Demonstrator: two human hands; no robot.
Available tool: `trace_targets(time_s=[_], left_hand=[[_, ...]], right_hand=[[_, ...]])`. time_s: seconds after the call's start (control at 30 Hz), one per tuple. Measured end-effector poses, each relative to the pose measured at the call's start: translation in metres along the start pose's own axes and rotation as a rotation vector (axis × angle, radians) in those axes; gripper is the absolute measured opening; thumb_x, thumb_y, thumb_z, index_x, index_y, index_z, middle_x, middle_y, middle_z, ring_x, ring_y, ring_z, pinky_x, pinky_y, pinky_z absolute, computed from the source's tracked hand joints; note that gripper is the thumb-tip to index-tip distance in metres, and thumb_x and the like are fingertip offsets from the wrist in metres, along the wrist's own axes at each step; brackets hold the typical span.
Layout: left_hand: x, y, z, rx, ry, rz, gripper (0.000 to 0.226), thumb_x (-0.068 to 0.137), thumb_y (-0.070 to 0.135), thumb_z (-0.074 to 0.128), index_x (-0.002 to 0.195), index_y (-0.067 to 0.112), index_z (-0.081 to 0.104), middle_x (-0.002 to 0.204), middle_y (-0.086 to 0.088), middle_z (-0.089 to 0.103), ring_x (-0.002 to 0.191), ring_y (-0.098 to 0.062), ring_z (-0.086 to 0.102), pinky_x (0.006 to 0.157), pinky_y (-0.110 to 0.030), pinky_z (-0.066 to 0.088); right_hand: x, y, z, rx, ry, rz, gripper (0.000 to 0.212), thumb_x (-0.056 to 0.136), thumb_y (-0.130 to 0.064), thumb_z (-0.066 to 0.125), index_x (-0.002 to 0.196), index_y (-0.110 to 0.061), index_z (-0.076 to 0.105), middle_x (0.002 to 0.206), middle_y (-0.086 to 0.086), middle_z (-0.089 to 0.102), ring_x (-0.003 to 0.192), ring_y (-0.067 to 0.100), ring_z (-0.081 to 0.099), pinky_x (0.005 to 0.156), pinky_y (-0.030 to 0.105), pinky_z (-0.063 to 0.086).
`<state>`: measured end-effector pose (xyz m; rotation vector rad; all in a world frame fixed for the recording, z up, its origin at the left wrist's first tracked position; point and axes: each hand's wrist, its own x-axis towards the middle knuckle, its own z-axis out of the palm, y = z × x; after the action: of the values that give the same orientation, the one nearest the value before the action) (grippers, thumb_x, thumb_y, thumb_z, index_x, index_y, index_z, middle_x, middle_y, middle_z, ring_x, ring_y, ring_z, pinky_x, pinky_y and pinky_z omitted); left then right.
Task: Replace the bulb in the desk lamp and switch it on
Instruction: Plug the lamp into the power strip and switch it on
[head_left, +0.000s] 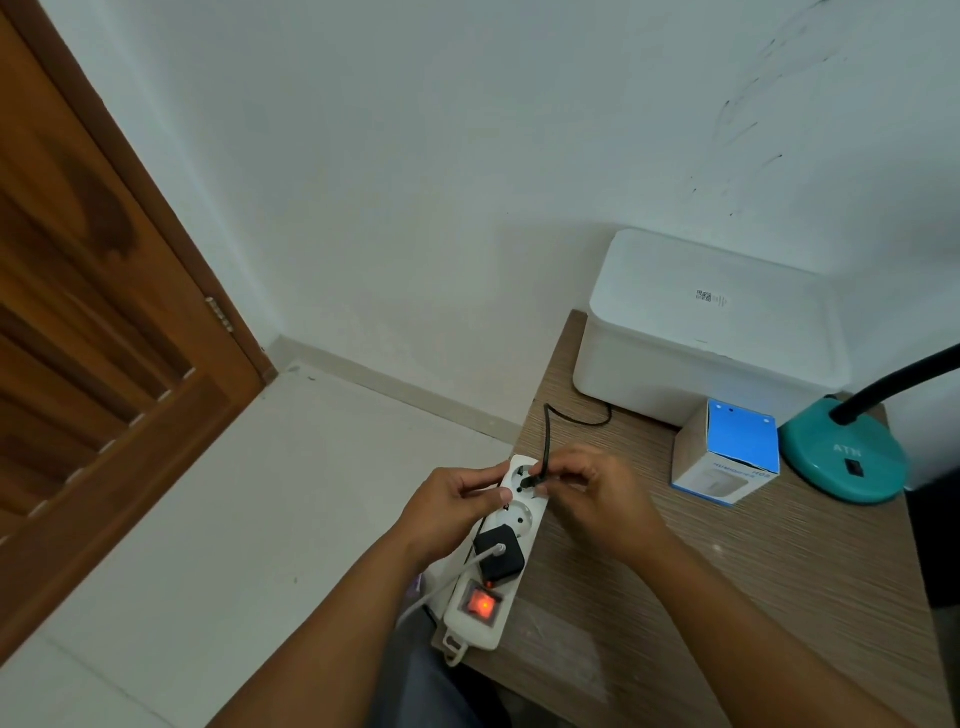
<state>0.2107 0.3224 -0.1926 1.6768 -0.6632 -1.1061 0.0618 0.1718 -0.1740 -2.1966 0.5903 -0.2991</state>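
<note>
A white power strip lies along the left edge of the wooden desk, its red switch glowing. My left hand grips the strip's far end. My right hand pinches a black plug at the strip's farthest socket; its black cord runs back toward the wall. The teal lamp base with a black gooseneck stands at the right; the lamp head is out of view. A blue and white bulb box sits beside the base.
A black charger with a white cable fills a nearer socket of the strip. A white lidded box stands at the back of the desk against the wall. A brown wooden door is on the left, pale floor below.
</note>
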Motion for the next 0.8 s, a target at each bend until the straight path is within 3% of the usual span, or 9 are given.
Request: trace_targets(time_s=[0.1, 0.23, 0.47, 0.8], left_hand=[[0.0, -0.001, 0.0, -0.01, 0.001, -0.003, 0.035, 0.095, 0.016, 0.07, 0.127, 0.03, 0.07, 0.114, 0.013, 0.075, 0.107, -0.004, 0.071, 0.093, -0.022, 0.055], [0.002, -0.003, 0.0, -0.01, 0.001, -0.004, 0.036, 0.095, 0.017, 0.07, 0.129, 0.029, 0.07, 0.115, 0.013, 0.075, 0.108, -0.003, 0.07, 0.095, -0.023, 0.054], [0.002, -0.003, 0.001, -0.028, 0.007, 0.014, 0.037, 0.094, 0.011, 0.07, 0.119, 0.039, 0.069, 0.108, 0.022, 0.074, 0.108, 0.005, 0.067, 0.084, -0.01, 0.05], [0.001, -0.002, 0.001, -0.036, 0.009, 0.017, 0.036, 0.094, 0.014, 0.071, 0.112, 0.045, 0.07, 0.108, 0.022, 0.074, 0.108, 0.004, 0.068, 0.087, -0.013, 0.05]], right_hand=[[0.001, 0.002, 0.001, -0.024, -0.007, -0.01, 0.016, 0.089, -0.019, 0.068, 0.097, -0.031, 0.073, 0.097, -0.02, 0.065, 0.096, -0.004, 0.058, 0.08, 0.016, 0.046], [0.003, 0.001, 0.001, -0.05, -0.023, -0.038, 0.016, 0.09, -0.019, 0.066, 0.096, -0.033, 0.072, 0.095, -0.022, 0.064, 0.095, -0.002, 0.057, 0.081, 0.021, 0.048], [0.009, -0.003, 0.001, -0.093, -0.07, -0.105, 0.012, 0.091, -0.018, 0.064, 0.092, -0.026, 0.073, 0.091, -0.02, 0.065, 0.09, 0.0, 0.059, 0.078, 0.027, 0.051], [0.011, -0.003, -0.001, -0.147, -0.079, -0.167, 0.013, 0.091, -0.014, 0.061, 0.093, -0.021, 0.071, 0.09, -0.016, 0.066, 0.087, 0.001, 0.059, 0.074, 0.022, 0.048]])
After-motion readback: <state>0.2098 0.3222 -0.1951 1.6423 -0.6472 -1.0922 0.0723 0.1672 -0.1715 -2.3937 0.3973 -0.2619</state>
